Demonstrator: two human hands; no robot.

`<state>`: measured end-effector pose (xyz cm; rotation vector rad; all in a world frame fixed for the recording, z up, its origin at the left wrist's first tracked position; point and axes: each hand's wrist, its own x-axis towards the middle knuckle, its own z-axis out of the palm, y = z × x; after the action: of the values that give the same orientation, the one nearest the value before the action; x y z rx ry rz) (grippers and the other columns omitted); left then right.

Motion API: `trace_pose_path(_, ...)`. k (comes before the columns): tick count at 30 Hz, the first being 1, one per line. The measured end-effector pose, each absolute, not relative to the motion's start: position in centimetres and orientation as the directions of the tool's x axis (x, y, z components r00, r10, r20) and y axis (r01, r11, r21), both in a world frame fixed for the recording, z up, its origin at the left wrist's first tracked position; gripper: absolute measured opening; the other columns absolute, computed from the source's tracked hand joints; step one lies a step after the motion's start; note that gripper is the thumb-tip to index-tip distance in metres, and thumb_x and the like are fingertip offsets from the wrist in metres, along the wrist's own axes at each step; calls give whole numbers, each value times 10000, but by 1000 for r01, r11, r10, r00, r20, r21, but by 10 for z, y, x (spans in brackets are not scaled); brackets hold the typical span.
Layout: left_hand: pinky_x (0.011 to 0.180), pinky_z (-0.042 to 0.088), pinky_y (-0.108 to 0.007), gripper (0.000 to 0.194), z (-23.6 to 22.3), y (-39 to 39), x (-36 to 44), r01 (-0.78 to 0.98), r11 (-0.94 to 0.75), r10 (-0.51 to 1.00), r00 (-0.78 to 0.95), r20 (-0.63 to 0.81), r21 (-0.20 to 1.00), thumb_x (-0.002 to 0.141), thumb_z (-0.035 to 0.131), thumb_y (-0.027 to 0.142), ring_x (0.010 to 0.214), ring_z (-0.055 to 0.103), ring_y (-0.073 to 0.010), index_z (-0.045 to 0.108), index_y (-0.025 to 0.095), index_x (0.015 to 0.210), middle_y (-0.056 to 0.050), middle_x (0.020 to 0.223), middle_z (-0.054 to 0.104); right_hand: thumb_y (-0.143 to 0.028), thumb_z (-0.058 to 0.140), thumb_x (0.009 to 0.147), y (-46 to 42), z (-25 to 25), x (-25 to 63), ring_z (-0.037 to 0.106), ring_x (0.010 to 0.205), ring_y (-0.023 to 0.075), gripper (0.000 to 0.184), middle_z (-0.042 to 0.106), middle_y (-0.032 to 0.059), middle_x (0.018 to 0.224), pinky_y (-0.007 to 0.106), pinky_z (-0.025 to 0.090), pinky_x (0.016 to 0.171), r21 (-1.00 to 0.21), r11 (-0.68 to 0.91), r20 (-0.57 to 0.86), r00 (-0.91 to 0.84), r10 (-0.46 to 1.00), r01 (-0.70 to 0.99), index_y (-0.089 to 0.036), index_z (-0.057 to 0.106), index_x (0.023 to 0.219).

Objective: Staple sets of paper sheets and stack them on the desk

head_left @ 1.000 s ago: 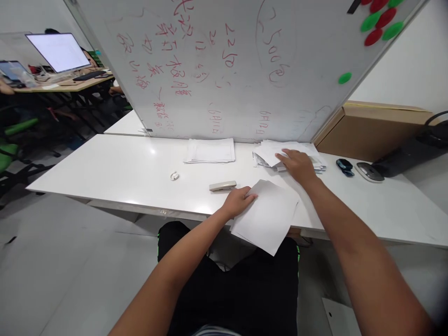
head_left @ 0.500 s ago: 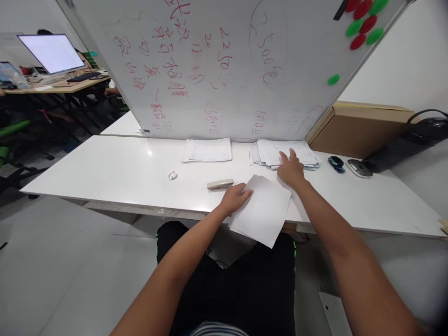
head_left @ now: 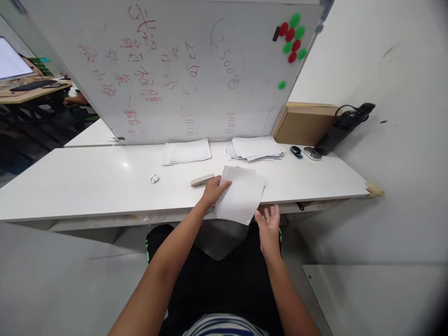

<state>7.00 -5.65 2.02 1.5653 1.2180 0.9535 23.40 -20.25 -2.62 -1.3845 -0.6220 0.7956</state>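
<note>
My left hand (head_left: 214, 190) grips the left edge of a few white paper sheets (head_left: 241, 193), thumb on top. The sheets lean over the front edge of the white desk (head_left: 87, 182), slightly fanned at the top. My right hand (head_left: 269, 227) is open, palm up with fingers apart, just off the sheets' lower right corner and holding nothing. A beige stapler (head_left: 202, 180) lies just beyond my left hand. Behind it are a neat paper stack (head_left: 187, 151) and, farther right, a looser paper pile (head_left: 257, 148).
A whiteboard (head_left: 168, 74) with red writing and round magnets stands along the desk's back. At right are a cardboard box (head_left: 306, 123), a black bottle (head_left: 341, 128), a mouse (head_left: 312, 153) and a dark watch-like object (head_left: 296, 151). A small white ring-shaped item (head_left: 154, 178) lies left.
My right hand has left the loose paper pile and come back toward me, below the sheets. My left hand still grips the sheets. The camera view has turned right.
</note>
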Motion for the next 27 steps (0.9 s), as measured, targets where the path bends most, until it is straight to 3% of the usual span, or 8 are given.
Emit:
trace_pose_path(3, 631, 425, -279, 357, 31, -73, 71, 316, -158, 958, 277, 69, 935, 780, 586, 506, 758, 593, -212, 652, 165, 862, -38, 822, 671, -444, 755, 670, -207, -31, 233, 578, 1142, 222, 703, 607, 80, 1230, 397, 501, 900, -906, -76, -263, 412, 872, -416, -271, 483, 1294)
trace_pose_path(8, 700, 445, -276, 296, 58, -116, 63, 358, -277, 932, 327, 158, 892, 840, 535, 469, 823, 606, -209, 659, 203, 875, -23, 859, 677, -434, 784, 634, -208, -27, 245, 653, 879, 222, 455, 716, 67, 993, 357, 529, 738, -926, -158, -266, 293, 918, -343, -169, 690, 991)
trace_pose_path(11, 748, 464, -283, 270, 78, -134, 57, 308, -328, 924, 299, 236, 893, 854, 532, 431, 867, 614, -208, 661, 210, 941, -33, 919, 681, -412, 808, 606, -200, -3, 250, 660, 840, 235, 397, 732, 65, 914, 397, 519, 779, -952, -70, -162, 295, 942, -299, -160, 719, 899)
trace_pose_path(17, 791, 499, -341, 395, 108, -121, 57, -43, -261, 956, 127, 264, 965, 714, 715, 451, 943, 624, -241, 655, 168, 983, -69, 994, 690, -395, 808, 600, -149, 59, 254, 644, 942, 263, 415, 724, 42, 958, 457, 502, 857, -981, 176, 148, 278, 949, -79, -197, 710, 952)
trace_pose_path(22, 845, 492, -383, 494, 91, -88, 52, -252, -137, 978, 121, 171, 958, 642, 773, 437, 966, 629, -238, 631, 160, 1025, -81, 1033, 691, -409, 784, 609, -113, 59, 238, 631, 974, 227, 439, 702, 51, 1012, 426, 488, 891, -967, 239, 212, 245, 946, -90, -189, 686, 977)
trace_pose_path(24, 857, 487, -392, 516, 83, -82, 47, -260, -73, 974, 191, 125, 963, 636, 778, 433, 972, 629, -242, 630, 152, 1043, -93, 1050, 689, -425, 758, 634, -109, 55, 231, 622, 988, 222, 424, 695, 51, 1024, 421, 486, 895, -967, 243, 214, 268, 939, -80, -188, 680, 977)
trace_pose_path(27, 846, 492, -396, 484, 79, -80, 39, -135, -56, 960, 266, 90, 989, 657, 764, 448, 983, 625, -264, 660, 138, 1014, -104, 1047, 691, -437, 725, 673, -111, 56, 224, 613, 1008, 219, 436, 682, 49, 1069, 418, 482, 898, -959, 283, 263, 276, 925, -35, -210, 659, 1040)
